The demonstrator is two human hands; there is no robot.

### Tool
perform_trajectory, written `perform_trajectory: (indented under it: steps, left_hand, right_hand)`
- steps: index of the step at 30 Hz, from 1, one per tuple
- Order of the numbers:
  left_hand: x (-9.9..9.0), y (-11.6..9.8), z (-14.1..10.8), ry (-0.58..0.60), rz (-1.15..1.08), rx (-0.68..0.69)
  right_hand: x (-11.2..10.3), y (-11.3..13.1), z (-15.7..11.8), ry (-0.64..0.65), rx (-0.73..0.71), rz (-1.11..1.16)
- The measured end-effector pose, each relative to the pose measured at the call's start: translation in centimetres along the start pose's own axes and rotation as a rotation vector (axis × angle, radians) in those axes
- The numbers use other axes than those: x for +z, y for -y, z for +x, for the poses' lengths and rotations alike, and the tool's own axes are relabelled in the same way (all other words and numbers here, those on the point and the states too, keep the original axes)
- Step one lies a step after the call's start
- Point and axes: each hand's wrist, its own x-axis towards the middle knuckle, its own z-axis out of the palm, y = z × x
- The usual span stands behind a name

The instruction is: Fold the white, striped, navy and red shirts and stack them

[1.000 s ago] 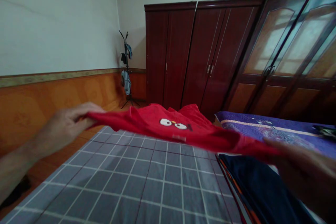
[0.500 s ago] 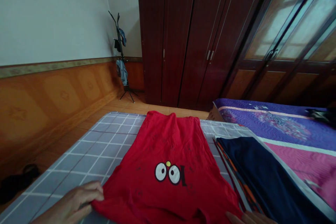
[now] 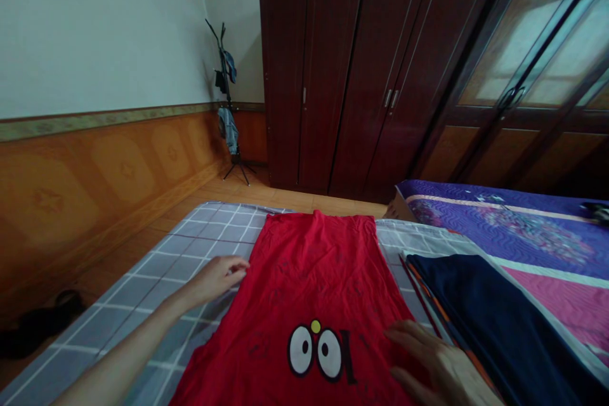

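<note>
At the far left, dark footwear [image 3: 42,323] is seen on the wooden floor beside the grey checked bed cover [image 3: 157,266]. A coat stand [image 3: 228,108] with hanging garments is placed in the corner, next to the dark wooden wardrobe [image 3: 342,76].

The left hand [image 3: 216,279] has been moved forward along the left edge of the red shirt [image 3: 314,279]; half a second ago it was pinching the near left corner of the garment. It now rests flat, palm down, with the fingers [image 3: 235,266] loosely extended and touching the cloth edge; nothing is pinched.

The red shirt is laid flat on the grey checked bed cover, lengthwise away from the viewer, with its cartoon-eyes print [image 3: 318,352] facing up near the lower frame edge. One second ago the garment was held stretched in the air between both hands; it is now fully supported by the bed. The laying-out step is therefore judged complete, and smoothing appears to be in hand.

The right hand [image 3: 442,371] is pressed flat on the near right portion of the shirt, fingers slightly spread, just beside a folded dark navy garment [image 3: 480,311] with an orange-striped edge. Further right, a purple and pink quilt [image 3: 523,247] is spread out.
</note>
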Motion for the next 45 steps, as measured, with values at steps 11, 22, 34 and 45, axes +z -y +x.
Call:
perform_trajectory:
  steps: [11, 22, 34, 45]
  left_hand:
    - [5.0, 2.8, 18.4, -0.519, 0.144, -0.334]
    - [6.0, 5.1, 21.1, -0.605, 0.059, -0.265]
    - [7.9, 5.5, 22.3, -0.437, 0.075, -0.008]
    - [6.9, 5.9, 22.2, -0.558, -0.033, -0.052]
  right_hand:
    - [8.7, 3.3, 7.9, -0.036, -0.168, -0.115]
    - [7.3, 0.6, 15.3, -0.169, 0.025, -0.099]
    - [6.7, -9.7, 27.0, -0.526, 0.691, -0.188]
    - [5.1, -12.0, 27.3, -0.655, 0.730, 0.066]
